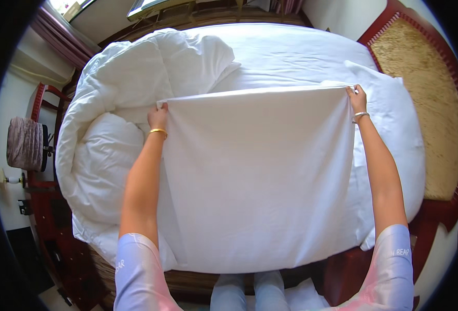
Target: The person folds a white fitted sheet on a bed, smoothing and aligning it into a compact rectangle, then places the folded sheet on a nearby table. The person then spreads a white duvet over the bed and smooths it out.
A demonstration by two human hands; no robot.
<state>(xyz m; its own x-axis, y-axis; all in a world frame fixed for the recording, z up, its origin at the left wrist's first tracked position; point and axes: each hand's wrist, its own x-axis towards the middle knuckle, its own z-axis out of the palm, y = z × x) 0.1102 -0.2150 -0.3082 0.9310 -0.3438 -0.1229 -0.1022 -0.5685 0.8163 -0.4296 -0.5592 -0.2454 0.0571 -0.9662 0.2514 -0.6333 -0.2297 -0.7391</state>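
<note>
My arms stretch forward over the bed, holding up a plain white rectangular cloth (260,176), perhaps a pillowcase. My left hand (157,116) is closed on its far left corner, fingers pinched. At the far right corner, my right hand (358,98) grips the same edge. Between the hands that edge is drawn nearly straight, and the cloth hangs toward me in soft folds down to the bed's near side. Left of my left forearm lies a bunched white duvet (102,85). Beyond and right of my right hand, white bedding (376,78) with a pointed corner lies by the headboard.
The bed's white sheet (291,52) stretches out at the far side. A red wooden headboard with a tan woven panel (415,103) stands at right. At left are a red wooden chair (38,103) with a grey-brown bag (26,143) and a purple curtain (63,39).
</note>
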